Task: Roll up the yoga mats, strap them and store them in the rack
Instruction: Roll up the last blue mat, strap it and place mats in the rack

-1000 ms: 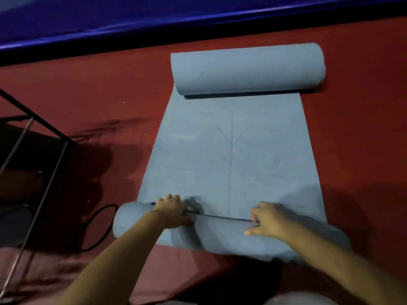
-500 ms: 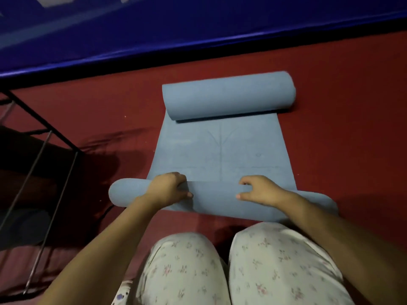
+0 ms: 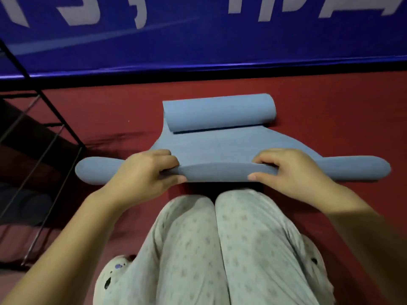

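A blue yoga mat point(image 3: 215, 146) lies on the red floor, rolled at both ends. Its far roll point(image 3: 220, 113) rests near the wall. The near roll point(image 3: 220, 171) runs left to right in front of my knees. My left hand point(image 3: 145, 172) grips the near roll left of centre, fingers curled over its top and thumb under. My right hand point(image 3: 293, 170) grips it right of centre the same way. Between my hands the roll is lifted a little and the flat part bows upward.
A black metal rack point(image 3: 44, 137) with thin rods stands at the left, a dark roll lying inside its lower part. A blue banner wall point(image 3: 209, 40) with white lettering closes off the far side. My knees in patterned trousers point(image 3: 215, 238) fill the near middle.
The near roll has travelled toward the far roll, so the flat stretch between them is much shorter. The view has pulled back and my knees have come into sight.
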The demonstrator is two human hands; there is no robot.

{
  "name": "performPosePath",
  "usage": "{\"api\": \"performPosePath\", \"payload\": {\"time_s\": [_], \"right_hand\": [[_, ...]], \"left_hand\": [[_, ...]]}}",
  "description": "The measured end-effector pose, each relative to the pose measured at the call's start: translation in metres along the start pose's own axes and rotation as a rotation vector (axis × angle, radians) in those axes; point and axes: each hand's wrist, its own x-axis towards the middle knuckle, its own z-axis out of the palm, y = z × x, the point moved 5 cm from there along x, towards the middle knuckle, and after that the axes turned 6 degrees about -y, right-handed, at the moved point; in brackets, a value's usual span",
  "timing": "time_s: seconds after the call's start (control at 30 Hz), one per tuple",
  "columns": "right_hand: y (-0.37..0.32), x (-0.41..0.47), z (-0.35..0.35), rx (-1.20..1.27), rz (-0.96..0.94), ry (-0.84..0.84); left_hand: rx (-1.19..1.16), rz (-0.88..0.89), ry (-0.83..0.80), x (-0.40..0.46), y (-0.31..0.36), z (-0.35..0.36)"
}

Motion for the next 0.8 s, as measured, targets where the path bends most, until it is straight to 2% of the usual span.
{"api": "performPosePath", "payload": {"time_s": [0.13,0.3,0.4,0.5,0.57,0.67,0.7,0.8], "right_hand": [[-0.003,-0.047,0.020,0.092,-0.023,-0.084],[0.002,-0.066,0.023,0.123,0.034,-0.061],[0.012,-0.065,0.034,0.228,0.112,-0.134],[0.019,-0.060,0.053,0.345,0.172,-0.177],[0.017,-0.051,0.063,0.315,0.150,-0.090],[-0.002,-0.040,0.061,0.103,-0.028,0.204],[-0.006,-0.038,0.062,0.027,-0.066,0.248],[-0.013,-0.034,0.068,-0.097,-0.112,0.243]], "left_hand": [[-0.070,0.031,-0.168,-0.041,0.035,0.021],[-0.224,-0.168,-0.296,-0.048,0.052,0.032],[0.001,-0.174,-0.338,-0.030,0.056,0.028],[0.057,-0.189,-0.341,-0.016,0.055,0.031],[0.090,-0.129,-0.249,-0.013,0.055,0.032],[0.116,-0.089,-0.182,-0.014,0.048,0.034],[0.110,-0.080,-0.170,-0.015,0.046,0.037],[0.160,-0.085,-0.097,-0.015,0.053,0.043]]}}
